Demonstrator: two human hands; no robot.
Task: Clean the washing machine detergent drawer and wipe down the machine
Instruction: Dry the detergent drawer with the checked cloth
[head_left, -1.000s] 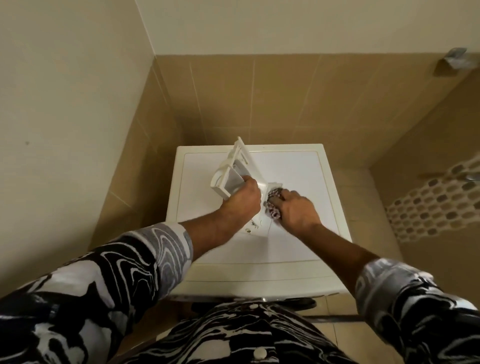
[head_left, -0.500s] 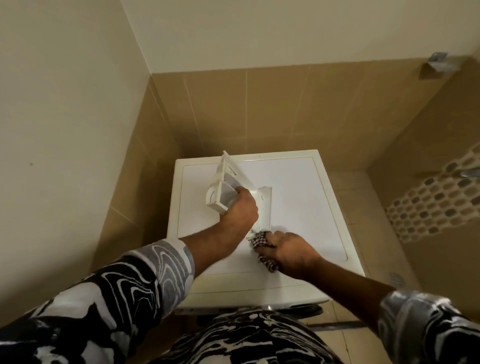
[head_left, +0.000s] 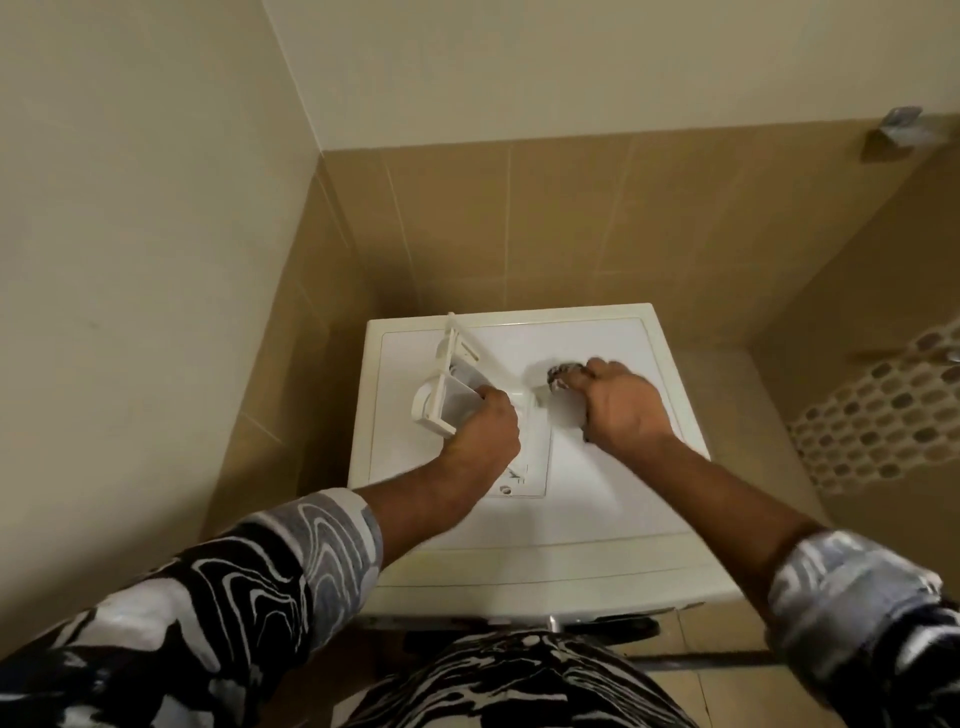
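A white washing machine (head_left: 597, 530) stands in a tiled corner, seen from above. My left hand (head_left: 483, 439) grips the white plastic detergent drawer (head_left: 449, 387), held tilted above the left half of the lid. A flat white drawer part (head_left: 530, 457) lies on the lid under that hand. My right hand (head_left: 623, 405) presses a dark-and-white patterned cloth (head_left: 563, 375) onto the right rear of the lid; most of the cloth is hidden under the palm.
Tan tiled walls (head_left: 571, 223) close in behind and on the left of the machine. A mosaic tile strip (head_left: 883, 415) runs along the right wall. A metal fitting (head_left: 901, 127) sticks out high at the right. Floor tiles show right of the machine.
My right hand has slid the cloth from the front centre of the lid back toward the right rear. The left hand keeps the drawer held over the left side.
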